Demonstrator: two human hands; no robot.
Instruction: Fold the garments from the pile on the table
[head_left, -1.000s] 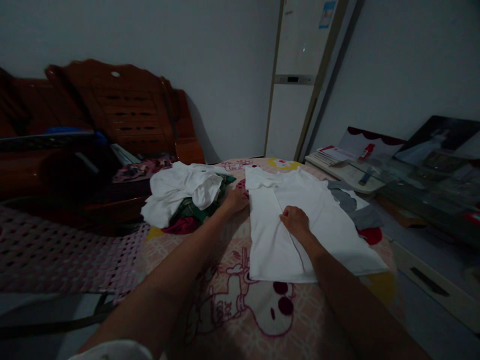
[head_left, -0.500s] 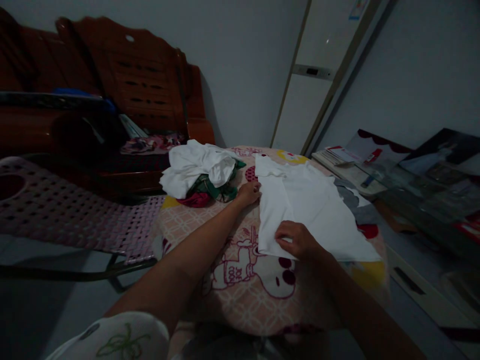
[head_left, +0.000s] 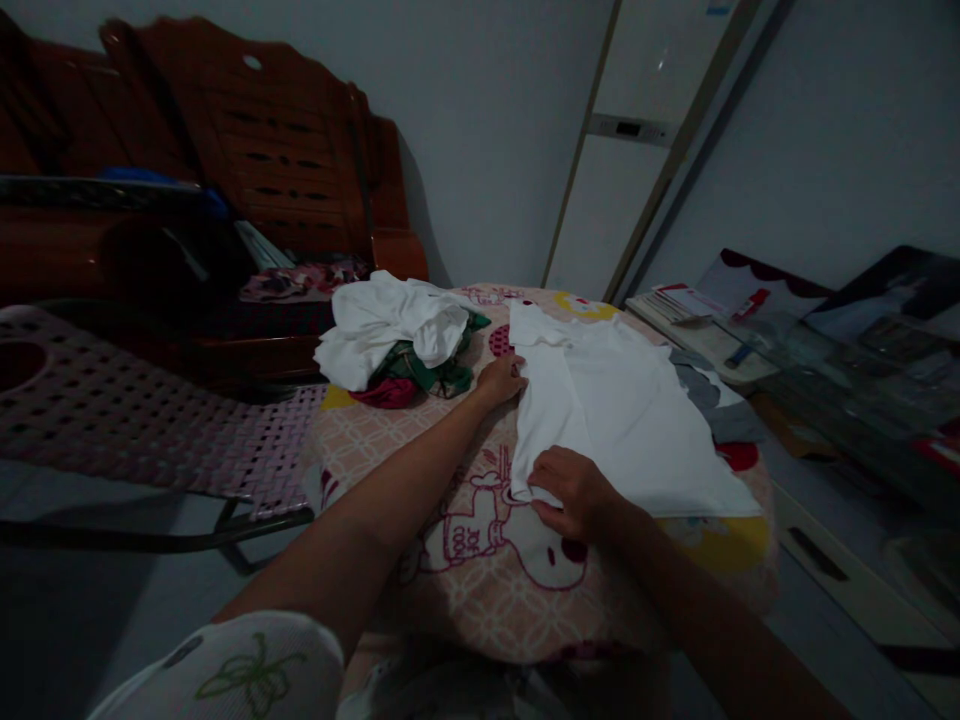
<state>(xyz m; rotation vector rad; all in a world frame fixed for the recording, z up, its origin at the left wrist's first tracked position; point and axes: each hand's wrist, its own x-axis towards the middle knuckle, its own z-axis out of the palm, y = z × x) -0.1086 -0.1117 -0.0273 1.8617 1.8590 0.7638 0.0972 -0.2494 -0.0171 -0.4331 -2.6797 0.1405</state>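
A white T-shirt (head_left: 637, 410) lies spread on the table, with its left side folded inward in a long strip. My left hand (head_left: 501, 382) is at the shirt's left edge, its fingers closed on the fabric there. At the near left corner, my right hand (head_left: 574, 488) pinches the hem between thumb and fingers. Left of the shirt sits a crumpled pile with a white garment (head_left: 397, 320) on top. Beneath it show a green piece of cloth (head_left: 427, 375) and a dark red one (head_left: 386, 392).
A pink patterned cloth (head_left: 480, 620) covers the round table. Grey clothing (head_left: 709, 400) lies partly beyond the T-shirt's right side. A woven chair (head_left: 187, 430) stands at left, a wooden bench (head_left: 277, 140) behind it. A glass-topped stand (head_left: 840, 380) is at right.
My right hand has moved left to the shirt's near left corner and now grips the hem. My left hand stays at the left edge, with its fingers slightly further over the cloth.
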